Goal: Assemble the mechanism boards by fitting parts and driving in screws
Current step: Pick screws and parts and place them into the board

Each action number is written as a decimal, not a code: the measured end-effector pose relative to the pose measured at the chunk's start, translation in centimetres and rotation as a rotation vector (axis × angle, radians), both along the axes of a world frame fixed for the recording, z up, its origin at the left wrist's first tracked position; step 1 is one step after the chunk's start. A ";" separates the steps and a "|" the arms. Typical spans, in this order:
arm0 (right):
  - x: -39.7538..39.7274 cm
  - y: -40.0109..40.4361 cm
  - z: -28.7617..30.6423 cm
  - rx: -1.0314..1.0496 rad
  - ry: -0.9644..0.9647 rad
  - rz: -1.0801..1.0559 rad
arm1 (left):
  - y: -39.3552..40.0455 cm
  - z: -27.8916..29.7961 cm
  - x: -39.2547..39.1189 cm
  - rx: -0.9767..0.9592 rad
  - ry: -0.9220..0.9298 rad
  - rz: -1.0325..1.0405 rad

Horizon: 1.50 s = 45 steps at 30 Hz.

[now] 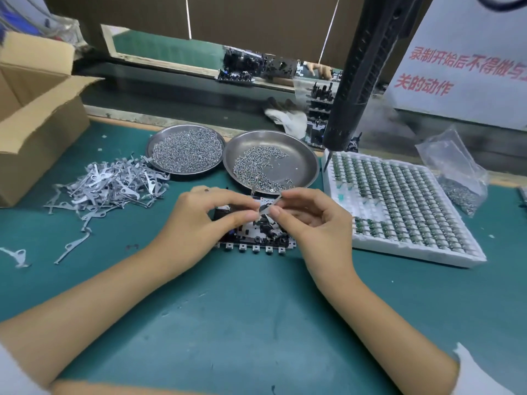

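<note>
In the head view, the mechanism board (253, 232) was seen lying flat on the green surface (256, 323), directly beneath both hands. A small metal lever (268, 208) was pinched between the left hand (205, 220) and the right hand (310, 220) just above the board, its long axis tilted up toward the right; both hands were judged equally near the board.

A teal-green mat (256, 323) fills the lower frame. At centre the mechanism board (256, 238) is black with white patches. The two dishes (302, 155) above it are silver-grey, like their screws (186, 151). A brown cardboard box (34, 118) sits far left. Upper right, a white sign (467, 61) bears red characters.
</note>
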State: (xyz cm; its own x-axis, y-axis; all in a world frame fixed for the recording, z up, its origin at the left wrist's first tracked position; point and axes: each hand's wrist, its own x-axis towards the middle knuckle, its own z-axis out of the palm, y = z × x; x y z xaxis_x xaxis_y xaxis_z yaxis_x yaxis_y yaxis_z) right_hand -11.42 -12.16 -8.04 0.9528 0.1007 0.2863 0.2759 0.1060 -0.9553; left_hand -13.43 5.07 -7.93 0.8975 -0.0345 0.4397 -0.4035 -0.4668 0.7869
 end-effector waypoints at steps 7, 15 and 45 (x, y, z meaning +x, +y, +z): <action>0.1 0.1 -0.2 0.009 0.019 -0.007 | 0.5 0.2 0.0 -0.080 0.116 -0.004; 0.1 0.1 -0.4 -0.062 -0.023 -0.012 | 0.4 0.5 -0.2 -0.103 0.130 0.000; 0.4 -0.9 -1.5 -0.728 -0.564 0.121 | 1.9 0.9 0.4 0.088 0.252 -0.087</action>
State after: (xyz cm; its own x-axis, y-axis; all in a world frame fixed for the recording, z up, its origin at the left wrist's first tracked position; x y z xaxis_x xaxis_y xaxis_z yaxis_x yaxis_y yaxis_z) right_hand -10.97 -13.09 -9.59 0.6630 0.5273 0.5313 0.7462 -0.4085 -0.5257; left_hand -13.01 7.00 -6.99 0.9702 -0.1443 0.1946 -0.2415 -0.5103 0.8254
